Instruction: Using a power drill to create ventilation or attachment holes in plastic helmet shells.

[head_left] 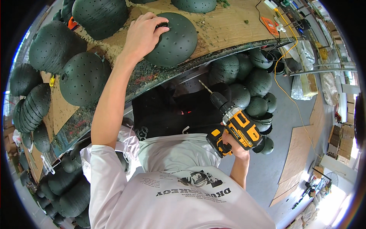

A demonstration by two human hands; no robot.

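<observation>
My left hand (142,35) reaches over the workbench to a dark green plastic dome (178,41) dotted with small holes. Thumb and fingers close round a small black piece (163,25) at the top of the dome; the fingers partly hide it, and I cannot tell whether it is loose or fixed. In my right hand (237,148) is a yellow and black cordless drill (242,128), gripped by its handle beside my body. Its long twist bit (205,86) points up and left toward the bench edge, apart from the dome.
Stacked perforated domes (57,47) crowd the left of the bench, with a single dome (84,79) nearer me. More domes (259,83) are piled below the bench at right. Cardboard (225,23) with scattered shavings covers the bench top. An orange cable (291,100) trails to the floor.
</observation>
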